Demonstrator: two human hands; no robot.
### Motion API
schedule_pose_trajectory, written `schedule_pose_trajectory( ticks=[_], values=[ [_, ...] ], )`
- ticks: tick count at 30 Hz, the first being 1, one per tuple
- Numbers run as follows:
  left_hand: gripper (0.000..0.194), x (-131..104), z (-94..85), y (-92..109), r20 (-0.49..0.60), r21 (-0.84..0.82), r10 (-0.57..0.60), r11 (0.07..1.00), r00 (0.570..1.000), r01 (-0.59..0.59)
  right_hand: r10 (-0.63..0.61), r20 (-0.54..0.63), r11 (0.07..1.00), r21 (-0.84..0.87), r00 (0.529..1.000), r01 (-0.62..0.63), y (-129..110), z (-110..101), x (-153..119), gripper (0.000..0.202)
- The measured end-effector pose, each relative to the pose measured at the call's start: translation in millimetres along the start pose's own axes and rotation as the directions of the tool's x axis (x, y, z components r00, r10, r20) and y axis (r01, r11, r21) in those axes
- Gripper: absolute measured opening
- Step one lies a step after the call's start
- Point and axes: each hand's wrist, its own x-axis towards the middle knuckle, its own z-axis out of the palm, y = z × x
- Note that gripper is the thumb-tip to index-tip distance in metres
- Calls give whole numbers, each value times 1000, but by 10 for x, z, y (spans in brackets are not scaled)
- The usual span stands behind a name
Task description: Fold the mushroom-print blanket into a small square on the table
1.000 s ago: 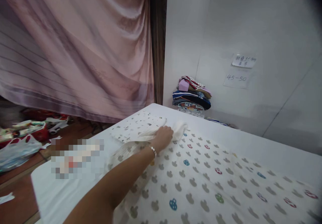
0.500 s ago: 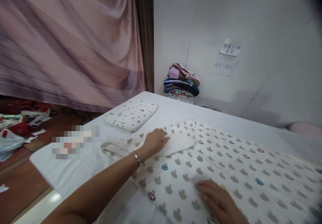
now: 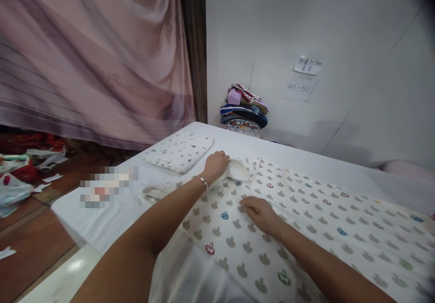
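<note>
A white cloth (image 3: 316, 217) with grey bunny shapes and coloured mushrooms covers much of the white table (image 3: 268, 148). At its far left part, my left hand (image 3: 217, 164), with a bracelet at the wrist, is closed on the cloth's edge, where a fold shows the plain white underside. My right hand (image 3: 260, 214) rests low over the printed side, nearer to me, its fingers bent and together; whether it pinches any cloth is hidden. Behind my left hand lies a folded white cloth (image 3: 180, 151) with small dark prints.
A stack of folded textiles (image 3: 243, 110) stands against the wall behind the table. Paper notes (image 3: 301, 89) hang on that wall. A pink curtain (image 3: 102, 62) hangs at the left. Bags (image 3: 13, 194) and scraps lie on the floor. A blurred-out item (image 3: 108, 187) is on the table's left.
My left hand has moved away from me and lifted the cloth's edge a little. My right hand has moved left and forward across the cloth, closer to my left hand.
</note>
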Motion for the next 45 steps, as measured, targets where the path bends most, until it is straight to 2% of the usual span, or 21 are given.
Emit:
schedule_pose_trajectory(
  ticks=[3,5,7,11,16,20,23,25,28,30,33,35,37,39,41,43,45],
  values=[
    [25,149,-51,-170,-106,-230,-129,968,986,102,-59,22,990,-128,998,61,70,95,189,34],
    [25,250,-57,-258,-114,-420,-241,891,964,173,-85,39,969,-228,996,92,90,171,316,39],
    [27,343,-60,-327,-100,-516,-307,829,946,215,-109,36,946,-303,993,115,101,241,451,43],
    [25,476,-98,-416,-117,-559,-314,805,942,198,-147,5,918,-371,989,138,137,336,782,49],
    [22,530,-170,-437,-182,-602,-284,789,942,121,-155,49,890,-428,987,161,146,481,1243,44],
    [21,534,-186,-424,-202,-619,-274,780,940,94,-72,36,867,-492,997,81,96,639,1539,37],
    [22,538,-185,-441,-202,-604,-279,790,939,105,-5,4,879,-476,1000,7,81,676,1669,32],
    [22,539,-191,-470,-210,-596,-285,795,935,109,-37,-19,912,-410,999,26,64,623,1689,33],
    [23,520,-208,-516,-224,-607,-281,789,933,92,-228,-67,953,-219,971,209,-35,413,1627,32],
    [23,484,-207,-531,-230,-632,-260,773,938,60,-296,-114,955,-65,948,291,-164,220,1564,28],
    [21,403,-170,-509,-198,-701,-235,713,952,30,-203,-90,974,80,975,210,-387,-26,1499,22],
    [20,343,-138,-471,-152,-749,-237,661,960,45,-103,-2,994,32,995,103,-495,-92,1478,18],
    [19,281,-121,-429,-106,-779,-240,624,965,70,-57,60,988,-139,997,65,-547,-71,1454,17],
    [18,215,-126,-392,-73,-784,-239,614,968,93,-90,102,931,-345,991,120,-547,4,1399,24],
    [19,140,-142,-364,-41,-778,-239,617,970,119,-140,163,857,-475,977,202,-508,90,1292,37],
    [22,56,-148,-339,-6,-773,-239,618,971,147,-152,200,823,-516,968,236,-438,162,1129,47],
    [25,-26,-127,-308,22,-770,-233,616,972,165,-131,171,828,-523,976,203,-343,219,926,57]
  ],
)
